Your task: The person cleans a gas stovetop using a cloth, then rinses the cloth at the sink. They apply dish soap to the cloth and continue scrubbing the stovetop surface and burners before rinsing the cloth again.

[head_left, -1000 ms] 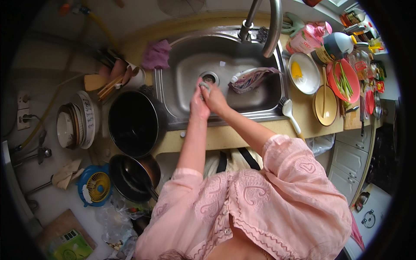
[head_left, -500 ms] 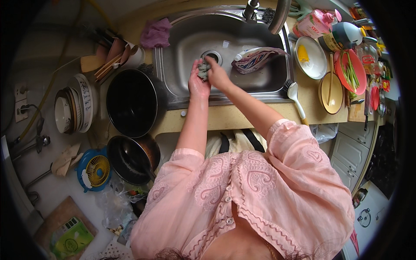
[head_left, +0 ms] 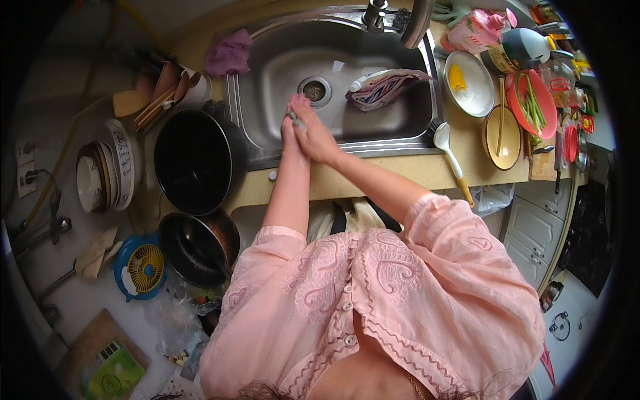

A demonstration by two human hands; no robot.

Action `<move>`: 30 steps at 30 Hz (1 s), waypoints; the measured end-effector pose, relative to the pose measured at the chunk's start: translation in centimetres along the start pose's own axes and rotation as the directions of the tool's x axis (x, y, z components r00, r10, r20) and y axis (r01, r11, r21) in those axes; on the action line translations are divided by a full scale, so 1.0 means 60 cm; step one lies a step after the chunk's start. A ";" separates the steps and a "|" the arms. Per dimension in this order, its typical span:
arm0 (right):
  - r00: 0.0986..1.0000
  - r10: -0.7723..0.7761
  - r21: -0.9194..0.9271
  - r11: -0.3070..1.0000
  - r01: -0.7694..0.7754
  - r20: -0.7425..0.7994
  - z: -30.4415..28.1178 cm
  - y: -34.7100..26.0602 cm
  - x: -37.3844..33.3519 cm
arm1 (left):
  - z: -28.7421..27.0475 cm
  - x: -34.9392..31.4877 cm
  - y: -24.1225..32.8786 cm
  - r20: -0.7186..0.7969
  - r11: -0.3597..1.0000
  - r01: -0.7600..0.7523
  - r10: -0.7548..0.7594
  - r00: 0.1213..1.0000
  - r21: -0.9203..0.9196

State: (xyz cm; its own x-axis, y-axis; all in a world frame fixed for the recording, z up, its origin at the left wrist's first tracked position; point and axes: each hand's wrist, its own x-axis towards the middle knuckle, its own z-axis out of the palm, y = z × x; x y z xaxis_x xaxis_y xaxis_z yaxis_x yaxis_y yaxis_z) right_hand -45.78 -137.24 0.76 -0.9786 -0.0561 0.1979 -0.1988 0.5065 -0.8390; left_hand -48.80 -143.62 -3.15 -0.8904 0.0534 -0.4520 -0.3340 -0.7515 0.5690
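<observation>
Over the near left part of the steel sink (head_left: 267, 80), my two hands are pressed together. My right hand (head_left: 313, 135) lies across my left hand (head_left: 288, 135), its fingers pointing away and closed against it. A small bit of a grey-green, rough-looking wad (head_left: 293, 117) shows between them; the rest is covered. My left hand's fingers are mostly hidden under the right. Just beyond the fingertips is the round drain (head_left: 314, 92). To its right in the sink lies a crumpled printed pouch with a white cap (head_left: 383, 90).
A faucet (head_left: 419, 23) overhangs the sink. On the right are a white-handled brush (head_left: 448, 150), a white bowl (head_left: 469, 85), a yellow bowl (head_left: 512, 137) and a red basket (head_left: 539, 107). Left stand a large black pot (head_left: 197, 160) and a purple cloth (head_left: 227, 52).
Both hands have drawn back toward me from the drain. The right has turned from fingertips on the wad to lying over the left hand, covering most of the wad.
</observation>
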 end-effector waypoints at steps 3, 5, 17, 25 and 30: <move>0.944 0.328 0.176 0.927 -0.330 0.040 -0.020 0.058 0.058 | 0.033 -0.024 -0.010 0.059 0.966 0.210 -0.204 0.977 -0.153; 0.923 0.378 0.142 0.912 -0.384 0.068 -0.033 0.041 0.060 | 0.029 -0.023 -0.007 0.088 0.943 0.248 -0.234 0.968 -0.221; 0.982 -0.160 -0.027 0.987 0.158 -0.102 -0.010 0.028 -0.002 | 0.005 -0.020 -0.019 -0.032 0.970 0.155 -0.164 0.986 -0.186; 0.843 0.506 0.364 0.762 -0.536 0.183 -0.082 0.121 0.023 | 0.036 -0.040 0.014 -0.073 0.793 0.079 -0.043 0.996 0.604; 0.942 0.277 -0.100 0.960 -0.263 0.189 -0.147 0.127 0.016 | 0.019 -0.073 0.055 -0.104 0.697 -0.016 0.129 0.986 0.717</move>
State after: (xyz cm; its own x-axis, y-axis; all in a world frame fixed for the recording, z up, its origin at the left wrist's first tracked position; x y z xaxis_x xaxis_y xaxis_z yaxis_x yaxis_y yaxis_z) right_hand -47.79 -125.82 -0.97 -0.9870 -0.0748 -0.1420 0.0716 0.5868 -0.8065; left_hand -46.36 -145.56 1.51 -0.8892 -0.1128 -0.4435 -0.4402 -0.0537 0.8963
